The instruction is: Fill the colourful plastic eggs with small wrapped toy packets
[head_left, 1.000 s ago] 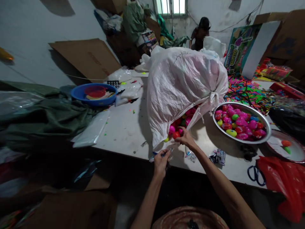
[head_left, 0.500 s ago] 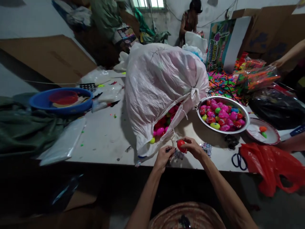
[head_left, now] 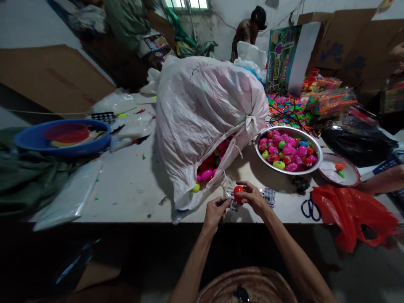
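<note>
My right hand (head_left: 254, 198) grips a red plastic egg (head_left: 239, 194) between thumb and fingertips, near the table's front edge. Close by on the left, my left hand (head_left: 216, 212) is closed in a pinch; what it holds is too small to make out. Small printed pieces (head_left: 234, 206) show just under the egg, between the hands. A big white woven sack (head_left: 208, 97) lies behind them, its torn opening showing pink, red and yellow plastic eggs (head_left: 206, 174). To the right, a metal basin (head_left: 259, 158) is full of similar coloured eggs.
Right of my hands are a printed stack (head_left: 268, 196), dark-handled scissors (head_left: 311, 209), a red plastic bag (head_left: 350, 214) and a plate (head_left: 353, 180). A blue tub (head_left: 31, 145) and clear plastic bags (head_left: 71, 193) are at left. A person (head_left: 248, 31) works at the back; another person's arm (head_left: 385, 179) reaches in at right.
The view has swung slightly right, so the table's things appear further left. The red egg is now closer to my left hand's fingertips, still in my right hand.
</note>
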A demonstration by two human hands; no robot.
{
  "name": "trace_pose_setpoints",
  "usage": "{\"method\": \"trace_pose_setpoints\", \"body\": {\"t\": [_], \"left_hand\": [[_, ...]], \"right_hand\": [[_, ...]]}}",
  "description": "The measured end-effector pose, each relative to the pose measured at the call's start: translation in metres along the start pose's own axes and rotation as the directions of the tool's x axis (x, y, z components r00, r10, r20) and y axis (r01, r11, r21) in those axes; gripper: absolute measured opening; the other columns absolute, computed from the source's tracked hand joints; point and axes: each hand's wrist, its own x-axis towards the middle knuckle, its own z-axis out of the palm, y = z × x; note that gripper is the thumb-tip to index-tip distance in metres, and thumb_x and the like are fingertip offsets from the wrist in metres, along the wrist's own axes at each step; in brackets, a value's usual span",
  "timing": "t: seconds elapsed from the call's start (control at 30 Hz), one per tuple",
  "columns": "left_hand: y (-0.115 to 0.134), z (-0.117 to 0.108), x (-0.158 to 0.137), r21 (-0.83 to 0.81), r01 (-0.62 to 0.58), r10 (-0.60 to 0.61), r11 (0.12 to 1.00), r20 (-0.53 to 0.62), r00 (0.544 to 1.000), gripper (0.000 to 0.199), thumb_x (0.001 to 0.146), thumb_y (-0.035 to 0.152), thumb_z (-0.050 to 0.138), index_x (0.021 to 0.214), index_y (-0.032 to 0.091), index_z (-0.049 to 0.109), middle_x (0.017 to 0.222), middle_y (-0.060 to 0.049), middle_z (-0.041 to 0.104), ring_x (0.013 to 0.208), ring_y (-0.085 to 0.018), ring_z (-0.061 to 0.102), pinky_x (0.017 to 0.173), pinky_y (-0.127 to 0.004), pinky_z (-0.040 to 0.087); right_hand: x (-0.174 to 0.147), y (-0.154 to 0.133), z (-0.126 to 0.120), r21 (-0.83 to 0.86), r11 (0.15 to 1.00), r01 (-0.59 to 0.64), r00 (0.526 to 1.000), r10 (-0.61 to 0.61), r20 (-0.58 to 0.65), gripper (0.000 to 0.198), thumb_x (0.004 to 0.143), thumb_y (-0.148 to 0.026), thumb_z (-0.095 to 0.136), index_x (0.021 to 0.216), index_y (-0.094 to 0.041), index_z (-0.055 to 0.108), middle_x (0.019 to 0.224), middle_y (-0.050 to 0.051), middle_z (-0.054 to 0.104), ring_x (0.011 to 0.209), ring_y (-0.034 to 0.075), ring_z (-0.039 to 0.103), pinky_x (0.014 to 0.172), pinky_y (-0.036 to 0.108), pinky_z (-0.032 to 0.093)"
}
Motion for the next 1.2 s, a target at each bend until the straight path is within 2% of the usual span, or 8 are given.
{"method": "trace_pose_setpoints", "body": {"t": [0.17,0.33,0.5,0.57,0.73,0.87,0.97,1.2], "left_hand": [[0.001,0.0,0.002,-0.062,0.037,-0.041,0.997,-0.056,0.998,0.04,0.062,0.049,0.07,0.052,0.014,0.053,0.044,0.003,0.049,0.034,-0.003,0.032,0.034,-0.017,0.018],[-0.001,0.008,0.001,-0.07,0.05,-0.057,0.996,-0.092,0.994,0.043,0.066,0.053,0.065,0.052,0.014,0.055,0.043,0.003,0.048,0.035,-0.004,0.033,0.035,-0.017,0.021],[0.0,0.015,-0.002,-0.061,0.057,-0.062,0.997,-0.08,0.995,0.043,0.069,0.055,0.061,0.058,0.014,0.058,0.046,0.002,0.051,0.036,-0.004,0.035,0.036,-0.017,0.023],[0.001,0.016,-0.003,-0.048,0.042,-0.045,0.998,-0.076,0.996,0.044,0.07,0.056,0.06,0.058,0.014,0.058,0.046,0.002,0.051,0.036,-0.004,0.036,0.036,-0.018,0.023],[0.005,0.019,-0.004,-0.017,0.031,-0.031,0.999,-0.042,0.999,0.045,0.069,0.057,0.06,0.06,0.014,0.059,0.039,0.004,0.044,0.035,-0.005,0.035,0.037,-0.018,0.023],[0.01,0.025,-0.005,-0.236,0.127,-0.133,0.963,-0.01,0.991,0.038,0.064,0.05,0.069,0.073,0.014,0.061,0.041,0.007,0.044,0.035,-0.005,0.035,0.038,-0.017,0.026],[0.012,0.03,-0.005,-0.372,0.143,-0.139,0.917,0.04,0.99,0.038,0.059,0.042,0.075,0.082,0.014,0.062,0.049,0.006,0.05,0.038,-0.004,0.039,0.04,-0.017,0.029],[0.006,0.042,-0.004,-0.398,0.166,-0.159,0.902,0.05,0.986,0.033,0.06,0.038,0.076,0.073,0.013,0.059,0.044,0.007,0.047,0.036,-0.004,0.038,0.038,-0.017,0.026]], "right_hand": [[-0.007,0.0,-0.003,-0.107,0.991,0.083,0.962,-0.107,-0.25,0.031,0.065,-0.036,0.071,0.081,-0.017,0.053,0.06,-0.004,0.058,0.04,0.007,0.049,0.038,0.018,0.034],[-0.017,-0.002,0.005,-0.227,0.962,0.152,0.947,-0.208,-0.247,0.036,0.063,-0.038,0.071,0.086,-0.019,0.051,0.08,0.0,0.061,0.052,0.012,0.057,0.048,0.024,0.045],[-0.022,0.001,0.014,-0.573,0.793,0.206,0.851,-0.434,-0.295,0.035,0.062,-0.038,0.071,0.084,-0.019,0.053,0.073,-0.001,0.059,0.059,0.013,0.053,0.055,0.025,0.043],[-0.023,0.002,0.015,-0.576,0.79,0.209,0.864,-0.425,-0.27,0.032,0.064,-0.037,0.07,0.085,-0.019,0.053,0.071,-0.002,0.059,0.057,0.013,0.054,0.054,0.025,0.043],[-0.028,0.002,0.015,-0.387,0.9,0.201,0.926,-0.303,-0.224,0.031,0.065,-0.037,0.069,0.086,-0.019,0.054,0.078,0.0,0.06,0.061,0.013,0.058,0.055,0.025,0.046],[-0.035,0.008,0.012,-0.307,0.933,0.186,0.954,-0.247,-0.173,0.034,0.066,-0.035,0.07,0.092,-0.021,0.053,0.087,0.002,0.062,0.067,0.015,0.06,0.061,0.027,0.048],[-0.036,0.016,0.008,-0.366,0.908,0.203,0.945,-0.28,-0.17,0.033,0.066,-0.035,0.072,0.089,-0.021,0.054,0.084,0.002,0.062,0.07,0.017,0.061,0.063,0.029,0.049],[-0.035,0.019,0.004,-0.446,0.864,0.233,0.91,-0.355,-0.213,0.025,0.066,-0.031,0.071,0.083,-0.021,0.056,0.078,0.002,0.06,0.068,0.017,0.058,0.062,0.029,0.047]]}}
